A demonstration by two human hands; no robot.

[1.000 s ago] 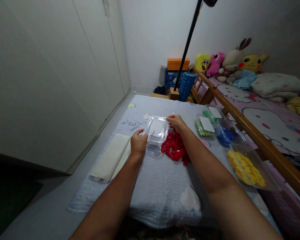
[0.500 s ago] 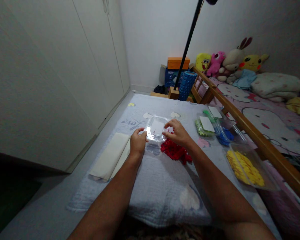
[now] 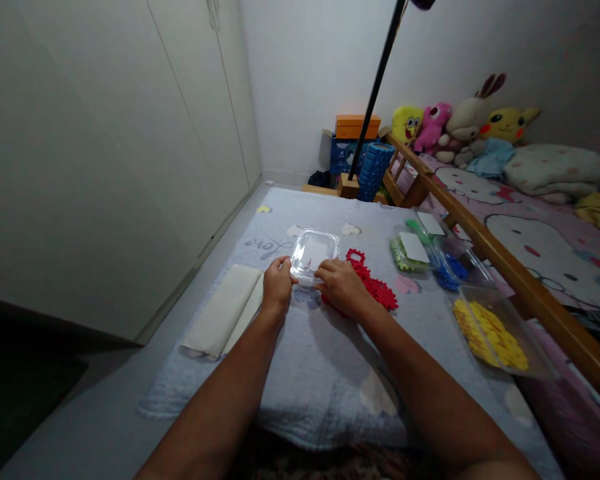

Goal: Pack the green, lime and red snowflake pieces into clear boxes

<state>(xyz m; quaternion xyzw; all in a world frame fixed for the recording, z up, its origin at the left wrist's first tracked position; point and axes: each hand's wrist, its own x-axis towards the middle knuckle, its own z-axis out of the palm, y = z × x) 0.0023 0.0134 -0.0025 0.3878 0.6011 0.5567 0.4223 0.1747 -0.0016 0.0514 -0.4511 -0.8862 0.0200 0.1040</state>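
A clear plastic box (image 3: 316,248) with a white label sits before me on the cloth-covered table. My left hand (image 3: 279,280) grips its left side, thumb near the front left corner. At the box's front right corner is my right hand (image 3: 341,283), its fingers bent and pressed against the rim. Red gear-shaped plastic pieces (image 3: 379,291) lie in a loose pile beside and partly beneath my right hand. One red frame-like piece (image 3: 355,256) lies at the pile's far end. The undersides of my fingers are hidden.
Folded cream cloth (image 3: 223,310) lies on the left. Along the right edge stand clear boxes of green pieces (image 3: 409,255), blue pieces (image 3: 450,271) and yellow pieces (image 3: 490,333). A wooden bed rail (image 3: 480,247) borders that side; a white wardrobe (image 3: 130,167) rises at left.
My right hand has slid from the box's right side toward me, to its front right corner. More of the red pile shows now. My left hand keeps its grip.
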